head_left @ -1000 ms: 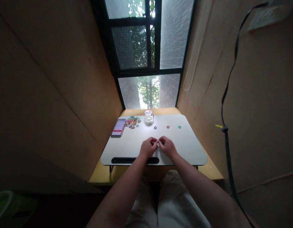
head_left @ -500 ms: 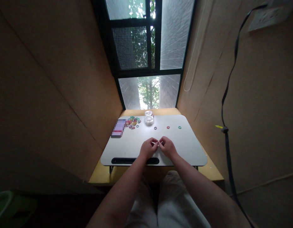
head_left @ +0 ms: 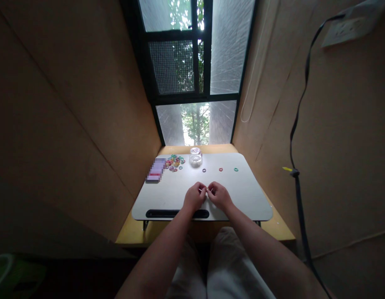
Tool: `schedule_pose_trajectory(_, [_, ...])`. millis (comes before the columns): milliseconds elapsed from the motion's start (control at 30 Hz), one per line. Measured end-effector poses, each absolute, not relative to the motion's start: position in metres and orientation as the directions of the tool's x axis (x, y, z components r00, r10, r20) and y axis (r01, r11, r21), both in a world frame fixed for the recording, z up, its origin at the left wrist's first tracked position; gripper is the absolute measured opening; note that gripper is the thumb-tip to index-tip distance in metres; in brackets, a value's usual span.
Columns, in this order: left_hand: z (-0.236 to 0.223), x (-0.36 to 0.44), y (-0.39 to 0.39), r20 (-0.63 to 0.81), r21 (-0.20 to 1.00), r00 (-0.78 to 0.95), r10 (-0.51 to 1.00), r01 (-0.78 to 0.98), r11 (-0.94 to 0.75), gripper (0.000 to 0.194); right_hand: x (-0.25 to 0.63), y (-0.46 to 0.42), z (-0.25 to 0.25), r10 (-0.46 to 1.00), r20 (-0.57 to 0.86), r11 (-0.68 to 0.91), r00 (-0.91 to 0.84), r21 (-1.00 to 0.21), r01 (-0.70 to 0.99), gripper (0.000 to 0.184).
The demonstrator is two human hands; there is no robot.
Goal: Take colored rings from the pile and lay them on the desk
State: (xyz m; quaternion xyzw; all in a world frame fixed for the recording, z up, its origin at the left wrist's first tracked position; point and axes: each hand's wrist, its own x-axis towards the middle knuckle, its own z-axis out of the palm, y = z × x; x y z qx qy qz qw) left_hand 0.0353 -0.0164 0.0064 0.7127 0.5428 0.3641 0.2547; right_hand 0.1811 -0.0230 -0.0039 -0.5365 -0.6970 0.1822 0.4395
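Head view. The left hand (head_left: 195, 197) and right hand (head_left: 220, 195) meet over the near part of the white counter (head_left: 245, 195), thumb and fingertips of each closed in a pinch on a small pale piece (head_left: 206, 189), mostly hidden between them. The piece is probably very light and easily dropped; its stiffness cannot be told. A gentle fingertip hold at opposite ends should suit. Beyond lie a dark ring (head_left: 204, 170), a red ring (head_left: 220, 169) and a green ring (head_left: 236, 169), spaced apart.

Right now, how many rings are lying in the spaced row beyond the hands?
3: dark ring at the left, red ring in the middle, green ring at the right; none there appears hidden.
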Motion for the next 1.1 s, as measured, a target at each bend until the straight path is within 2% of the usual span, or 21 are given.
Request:
schedule_pose_trajectory(200, [0.0076, 0.0359, -0.0165, 0.252, 0.759, 0.149, 0.956, 0.583, -0.29, 0.013, 0.1823, -0.0226, -0.005, 0.906, 0.42, 0.364, -0.054, -0.709, 0.604, 0.004])
schedule_pose_trajectory(1100, [0.0058, 0.0331, -0.0163, 0.283, 0.774, 0.213, 0.935, 0.525, -0.354, 0.022, 0.1806, -0.0209, -0.0073, 0.909, 0.416, 0.32, -0.001, -0.697, 0.641, 0.016])
